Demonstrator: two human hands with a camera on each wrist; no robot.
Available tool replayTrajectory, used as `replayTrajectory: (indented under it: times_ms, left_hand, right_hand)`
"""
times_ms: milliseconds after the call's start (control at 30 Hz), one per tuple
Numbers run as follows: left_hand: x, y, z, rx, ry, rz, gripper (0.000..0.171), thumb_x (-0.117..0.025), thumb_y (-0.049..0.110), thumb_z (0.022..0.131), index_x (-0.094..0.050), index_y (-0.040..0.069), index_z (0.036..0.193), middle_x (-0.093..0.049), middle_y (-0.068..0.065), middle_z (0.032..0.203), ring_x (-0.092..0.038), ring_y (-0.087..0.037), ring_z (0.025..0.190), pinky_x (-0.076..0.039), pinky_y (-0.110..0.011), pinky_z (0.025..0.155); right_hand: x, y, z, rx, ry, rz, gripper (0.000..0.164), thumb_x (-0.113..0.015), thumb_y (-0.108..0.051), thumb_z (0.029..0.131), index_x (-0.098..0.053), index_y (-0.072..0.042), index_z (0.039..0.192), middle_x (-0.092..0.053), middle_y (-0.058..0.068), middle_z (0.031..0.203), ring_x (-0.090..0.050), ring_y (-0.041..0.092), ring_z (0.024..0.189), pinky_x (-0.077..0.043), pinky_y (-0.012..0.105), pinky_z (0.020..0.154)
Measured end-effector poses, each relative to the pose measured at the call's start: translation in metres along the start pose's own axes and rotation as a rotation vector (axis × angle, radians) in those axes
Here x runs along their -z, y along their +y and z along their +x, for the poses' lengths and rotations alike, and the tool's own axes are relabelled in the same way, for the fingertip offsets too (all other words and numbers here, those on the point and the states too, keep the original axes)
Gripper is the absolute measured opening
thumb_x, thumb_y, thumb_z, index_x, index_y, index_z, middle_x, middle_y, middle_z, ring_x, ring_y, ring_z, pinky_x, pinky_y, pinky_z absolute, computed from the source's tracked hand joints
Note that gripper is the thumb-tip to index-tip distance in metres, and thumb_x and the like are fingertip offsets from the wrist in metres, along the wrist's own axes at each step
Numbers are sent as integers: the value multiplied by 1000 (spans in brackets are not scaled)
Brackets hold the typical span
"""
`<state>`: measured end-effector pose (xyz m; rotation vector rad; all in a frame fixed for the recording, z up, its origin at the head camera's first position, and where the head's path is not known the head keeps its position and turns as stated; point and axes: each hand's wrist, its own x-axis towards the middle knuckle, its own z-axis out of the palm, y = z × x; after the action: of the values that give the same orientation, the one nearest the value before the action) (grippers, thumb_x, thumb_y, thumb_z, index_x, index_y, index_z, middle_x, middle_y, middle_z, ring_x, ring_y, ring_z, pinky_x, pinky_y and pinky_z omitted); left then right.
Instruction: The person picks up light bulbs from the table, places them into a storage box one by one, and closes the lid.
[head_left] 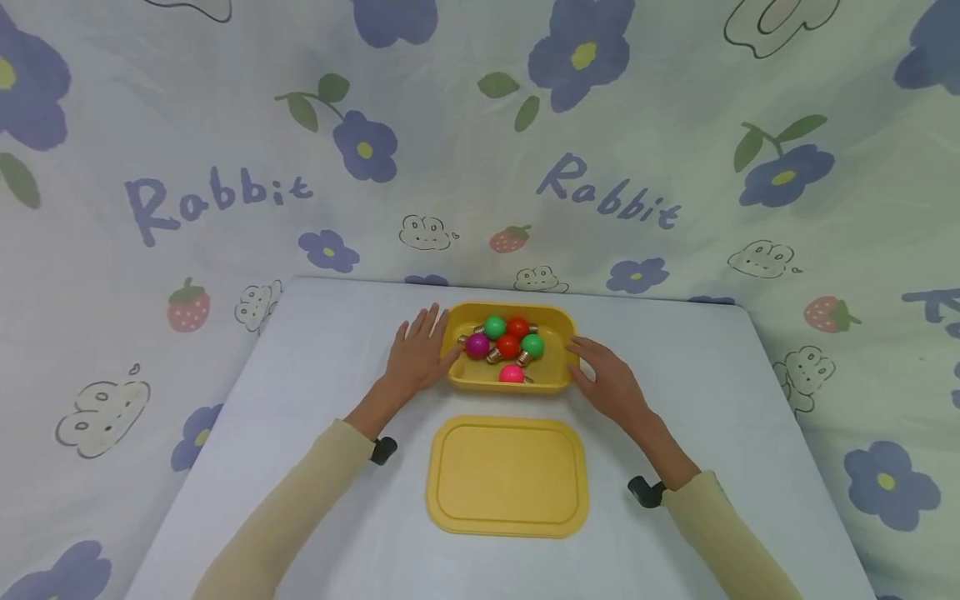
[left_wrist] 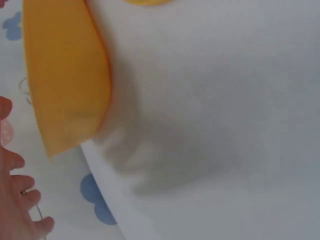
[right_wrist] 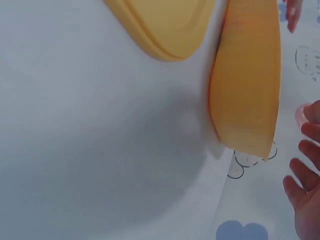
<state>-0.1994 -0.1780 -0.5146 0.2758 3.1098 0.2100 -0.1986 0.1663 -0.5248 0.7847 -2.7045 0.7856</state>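
A yellow plastic box [head_left: 555, 379] stands on the white table with several small coloured light bulbs inside. Among them are a purple bulb [head_left: 477, 346], a pink bulb [head_left: 512, 374], red bulbs [head_left: 507, 346] and green bulbs [head_left: 532, 346] with metal screw bases. My left hand [head_left: 412, 354] is at the box's left end, fingers extended, thumb by the rim. At the right end is my right hand [head_left: 611, 383], fingers loosely bent toward the rim. Both wrist views show the box wall [left_wrist: 67, 75] and spread fingers; whether either hand touches the box I cannot tell.
A flat yellow lid [head_left: 507, 477] lies on the white table [head_left: 360, 542] in front of the box, nearer to me. Behind the table hangs a cloth [head_left: 465, 167] printed with flowers and rabbits. A dark wrist camera [head_left: 647, 492] juts out below my right wrist.
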Motion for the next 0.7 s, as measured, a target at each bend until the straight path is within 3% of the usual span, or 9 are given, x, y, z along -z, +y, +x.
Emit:
replayTrajectory:
  times_ms: [233, 500, 700]
  left_hand:
    - [12, 4, -38, -108, 93, -94, 77, -51, 45, 101, -24, 1, 157, -24, -17, 162, -23, -33, 148, -22, -55, 116]
    - [3, 3, -96, -134, 161, -191, 74, -63, 35, 98, -32, -3, 153, -38, -21, 154, -40, -36, 139, -33, -52, 112]
    - [-11, 9, -130, -107, 116, -227, 74, -67, 36, 96, -36, -3, 152, -45, -21, 149, -47, -37, 133, -39, -51, 107]
  right_hand:
    - [11, 7, -33, -33, -28, -104, 50, -70, -23, 95, -57, -5, 140, -46, 13, 151, -37, 33, 141, -32, 51, 113]
    - [19, 7, -81, -72, 2, -134, 51, -76, -18, 89, -60, -7, 137, -48, 13, 148, -46, 33, 134, -47, 51, 99]
    - [16, 0, -110, -125, -31, -121, 52, -78, -16, 87, -61, -8, 135, -51, 12, 145, -51, 34, 129, -51, 50, 94]
